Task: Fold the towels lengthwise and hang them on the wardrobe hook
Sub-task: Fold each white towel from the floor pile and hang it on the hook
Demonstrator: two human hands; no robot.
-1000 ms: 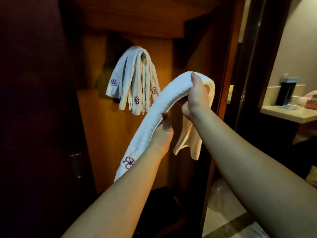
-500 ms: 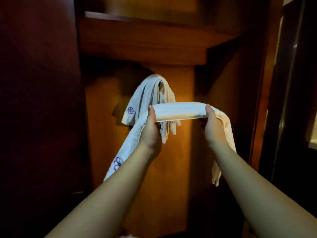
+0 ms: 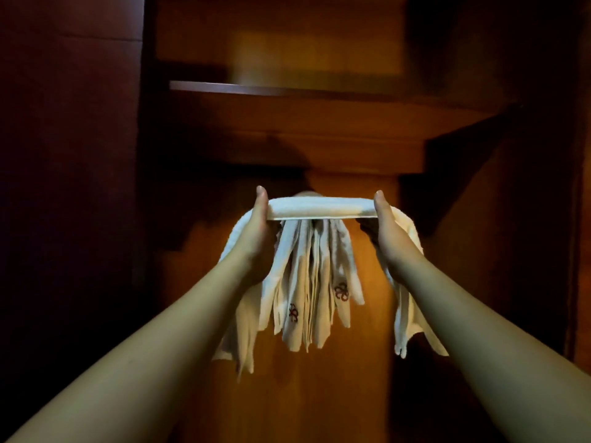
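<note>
now | left hand, right hand grip folded towel | fingers hidden | hook probably behind hung towels

A folded white towel stretches level before hung towels with red embroidery.

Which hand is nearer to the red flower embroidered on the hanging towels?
Right, narrowly. The right hand sits up and to the right of the larger red embroidered flower; the left hand is up and farther left. Both grip the folded white towel.
</note>
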